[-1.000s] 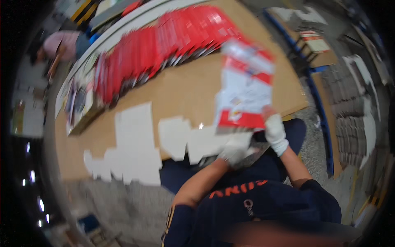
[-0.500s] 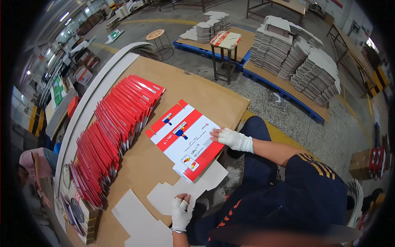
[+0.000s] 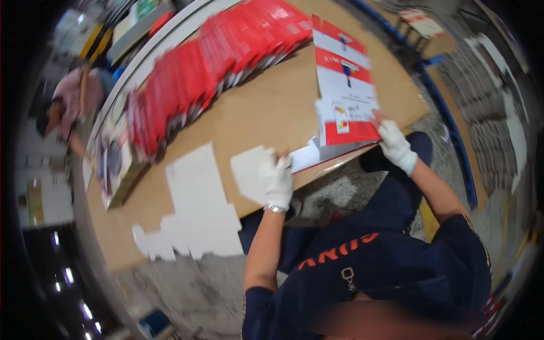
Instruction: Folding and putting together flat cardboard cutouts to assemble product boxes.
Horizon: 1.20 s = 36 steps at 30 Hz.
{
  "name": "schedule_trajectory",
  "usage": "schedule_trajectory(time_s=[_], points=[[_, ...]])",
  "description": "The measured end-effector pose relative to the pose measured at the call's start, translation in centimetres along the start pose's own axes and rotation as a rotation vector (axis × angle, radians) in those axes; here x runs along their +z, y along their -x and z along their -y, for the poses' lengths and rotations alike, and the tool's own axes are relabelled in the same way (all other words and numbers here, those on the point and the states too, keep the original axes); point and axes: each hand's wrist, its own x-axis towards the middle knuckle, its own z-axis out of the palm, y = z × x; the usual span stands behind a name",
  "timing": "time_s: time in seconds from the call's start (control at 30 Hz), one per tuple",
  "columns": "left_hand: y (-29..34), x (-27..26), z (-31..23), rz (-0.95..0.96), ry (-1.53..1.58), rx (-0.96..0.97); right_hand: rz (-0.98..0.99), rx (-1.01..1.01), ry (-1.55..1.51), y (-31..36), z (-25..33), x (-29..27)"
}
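Note:
A red-and-white printed carton blank [image 3: 362, 93] is tilted up off the brown-topped table, blurred by motion. My right hand [image 3: 395, 144], in a white fingerless glove, grips its lower right corner. Beneath the blank lies a cardboard sheet [image 3: 303, 160] with a white face and a red lower edge; I cannot tell whether it is part of the same blank. My left hand [image 3: 276, 181], gloved the same way, has its fingers curled at that sheet's left end. Under this hand rests a plain grey cardboard piece [image 3: 245, 170].
Red folded cartons [image 3: 209, 59] stand in a long leaning row at the back left. A larger grey blank [image 3: 198, 195] overhangs the table's near edge. Stacks of grey cardboard [image 3: 481, 107] sit at the right by a blue pallet [image 3: 453, 136]. Another person [image 3: 79, 99] bends at the far left.
My view has turned and shifted. The printed blank, flat before, now tilts up in my right hand. My left hand has moved forward from the near edge to the white-faced sheet.

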Motion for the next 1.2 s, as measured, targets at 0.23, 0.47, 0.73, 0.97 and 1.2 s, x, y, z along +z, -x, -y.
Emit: schedule_trajectory(time_s=[0.23, 0.47, 0.73, 0.97, 1.2], points=[[0.1, -4.8, -3.2, 0.469, -0.023, 0.077, 0.354, -0.289, 0.059, -4.0, 10.0, -0.7], [3.9, -11.0, 2.0, 0.590, -0.322, 0.136, 0.346, -0.258, 0.088, -3.6, 10.2, -0.4], [4.2, -2.0, 1.8, -0.675, 0.857, -0.684, 0.326, -0.254, 0.070, -3.9, 10.1, 0.0], [1.2, -0.7, -1.5, -0.277, 0.606, -0.538, 0.313, -0.363, 0.148, -4.3, 8.7, -0.2], [-0.4, -2.3, -2.9, 0.387, 0.006, 0.161, 0.246, -0.376, 0.188, -5.4, 8.1, -0.2]])
